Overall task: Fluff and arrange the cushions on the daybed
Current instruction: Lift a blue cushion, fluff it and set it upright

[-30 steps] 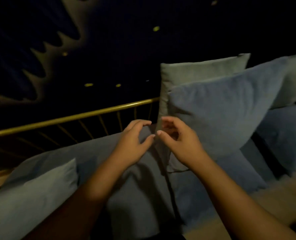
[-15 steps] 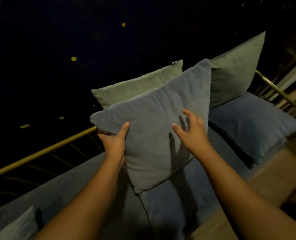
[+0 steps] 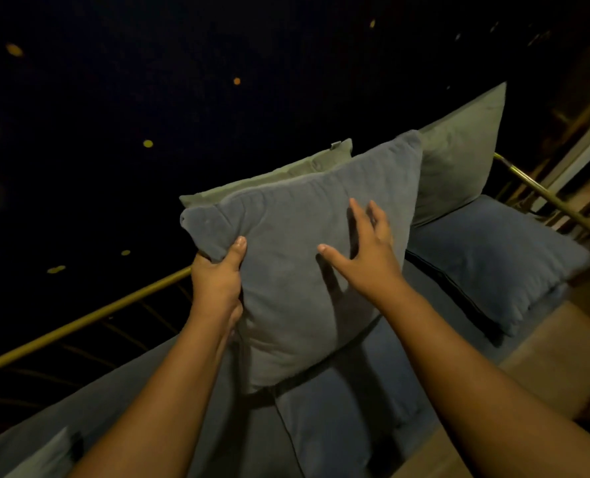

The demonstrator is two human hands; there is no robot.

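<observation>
Left hand [image 3: 217,281]: clenched on the left edge of the square blue fabric cushion [image 3: 297,270], held upright over the blue daybed mattress [image 3: 321,426].
Right hand [image 3: 369,257]: open, fingers spread — just off the cushion's face, the nearer one to pat it.
Behind: grey-green cushion [image 3: 286,177].

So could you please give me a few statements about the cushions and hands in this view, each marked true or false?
1. The left hand grips the left edge of the blue cushion. True.
2. The right hand is closed in a fist around the blue cushion's top corner. False: it is open, fingers spread, at the cushion's front face.
3. A grey-green cushion stands directly behind the blue cushion. True.
4. The blue cushion lies flat on the daybed mattress. False: it stands upright on its lower edge.
5. A brass-coloured rail runs behind the daybed. True.
</observation>
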